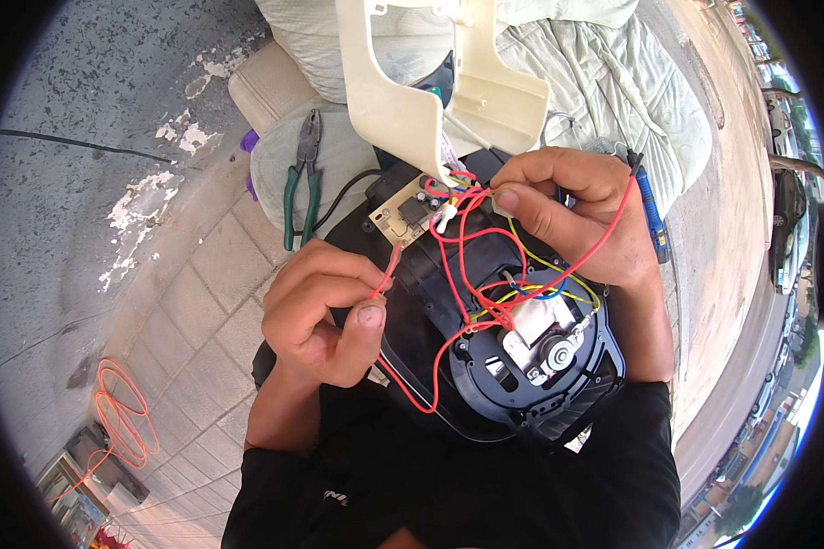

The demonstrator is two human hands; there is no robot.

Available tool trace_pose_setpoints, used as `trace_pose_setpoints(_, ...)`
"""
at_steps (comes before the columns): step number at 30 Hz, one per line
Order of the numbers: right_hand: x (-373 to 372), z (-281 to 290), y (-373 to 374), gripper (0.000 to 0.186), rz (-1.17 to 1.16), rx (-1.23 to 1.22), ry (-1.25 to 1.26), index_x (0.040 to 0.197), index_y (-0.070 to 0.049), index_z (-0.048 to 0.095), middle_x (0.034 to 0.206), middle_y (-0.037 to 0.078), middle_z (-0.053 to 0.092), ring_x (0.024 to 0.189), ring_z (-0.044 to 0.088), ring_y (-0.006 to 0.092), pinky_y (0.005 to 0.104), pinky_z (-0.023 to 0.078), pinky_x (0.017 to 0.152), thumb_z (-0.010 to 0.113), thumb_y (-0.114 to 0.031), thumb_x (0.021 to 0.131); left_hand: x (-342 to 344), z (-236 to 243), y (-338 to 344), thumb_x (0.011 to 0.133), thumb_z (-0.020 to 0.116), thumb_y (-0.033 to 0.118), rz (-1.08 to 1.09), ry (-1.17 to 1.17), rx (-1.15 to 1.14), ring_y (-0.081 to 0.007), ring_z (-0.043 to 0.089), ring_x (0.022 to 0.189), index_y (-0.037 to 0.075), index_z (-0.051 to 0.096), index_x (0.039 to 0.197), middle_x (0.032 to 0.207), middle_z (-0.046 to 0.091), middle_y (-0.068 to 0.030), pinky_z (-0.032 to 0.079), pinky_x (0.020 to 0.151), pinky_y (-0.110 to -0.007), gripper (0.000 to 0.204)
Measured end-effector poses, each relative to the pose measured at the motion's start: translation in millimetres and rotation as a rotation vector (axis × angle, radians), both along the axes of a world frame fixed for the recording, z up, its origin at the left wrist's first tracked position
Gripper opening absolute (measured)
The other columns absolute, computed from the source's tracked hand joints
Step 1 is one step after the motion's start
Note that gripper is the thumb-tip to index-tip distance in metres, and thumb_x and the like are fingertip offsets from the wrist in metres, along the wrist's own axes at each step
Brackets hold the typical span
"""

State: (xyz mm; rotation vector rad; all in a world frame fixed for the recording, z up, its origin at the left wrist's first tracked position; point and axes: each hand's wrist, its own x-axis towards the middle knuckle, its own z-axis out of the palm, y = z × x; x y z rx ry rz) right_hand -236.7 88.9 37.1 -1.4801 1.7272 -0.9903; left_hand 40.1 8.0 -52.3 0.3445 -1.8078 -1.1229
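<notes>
My left hand (pixel 325 316) pinches a red wire (pixel 446 352) near its sleeved end, left of and below the tan circuit board (pixel 395 220). My right hand (pixel 568 210) has thumb and forefinger closed on wires (pixel 483 194) at the board's upper right; which wires exactly I cannot tell. Red, yellow and blue wires loop over a black appliance housing (pixel 403 311) on my lap, down to a round motor assembly (pixel 549 348) with a silver part at its middle. A cream plastic cover (pixel 384 101) stands open above the board, with white leads running from it.
Green-handled pliers (pixel 303 192) lie on a pale padded seat (pixel 650 91) at the upper left of the housing. A blue-handled tool (pixel 655 220) is behind my right hand. A coiled orange cord (pixel 124 412) lies on the paving at left. Parked cars (pixel 786 238) line the road at right.
</notes>
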Motion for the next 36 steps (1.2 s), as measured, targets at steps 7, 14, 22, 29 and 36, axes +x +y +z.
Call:
trace_pose_setpoints(7,-1,-2,2,0.013,-0.007,-0.015,-0.045,0.105,0.003,0.078,0.084,0.003,0.072,0.075,0.061,0.007,0.0261,0.05,0.068,0.079,-0.009,0.1,-2,-4,-2,0.103,0.065,0.016,0.006,-0.012,-0.025,-0.0186,0.06,0.075,-0.003,0.067,0.089,0.094,0.072,-0.0194,0.046,0.066,-0.032,0.024)
trace_pose_setpoints(14,-1,-2,2,0.014,0.002,-0.038,-0.026,0.105,0.002,0.078,0.084,0.004,0.072,0.074,0.06,0.0084,0.0279,0.049,0.067,0.078,-0.011,0.101,-2,-5,1,0.103,0.065,0.017,0.009,-0.005,-0.012,-0.019,0.06,0.075,-0.004,0.066,0.088,0.094,0.072,-0.0204,0.047,0.066,-0.032,0.026)
trace_pose_setpoints(22,-1,-3,0,0.013,0.03,-0.018,-0.047,0.105,0.002,0.078,0.085,0.005,0.072,0.076,0.062,0.0091,0.0277,0.05,0.069,0.078,-0.011,0.101,-5,-3,-1,0.09,0.071,0.004,0.022,0.018,-0.014,-0.0208,0.064,0.073,-0.003,0.068,0.085,0.09,0.075,-0.018,0.05,0.065,-0.032,0.01)
trace_pose_setpoints(29,-2,7,-5,0.013,0.109,0.039,0.03,0.107,0.0,0.081,0.085,0.006,0.073,0.078,0.068,0.0103,0.0278,0.054,0.069,0.078,-0.01,0.101,-3,0,-5,0.1,0.064,0.01,0.01,-0.004,-0.048,-0.0187,0.062,0.074,-0.005,0.068,0.089,0.094,0.073,-0.0208,0.049,0.066,-0.032,0.018)
trace_pose_setpoints(36,0,7,-5,0.011,0.072,0.083,0.098,0.106,0.001,0.08,0.085,0.002,0.074,0.077,0.064,0.0063,0.0247,0.051,0.068,0.078,-0.009,0.102,-9,-1,-9,0.089,0.072,0.001,0.123,0.135,0.086,-0.0227,0.064,0.078,0.0,0.069,0.087,0.091,0.074,-0.013,0.049,0.072,-0.033,0.003)
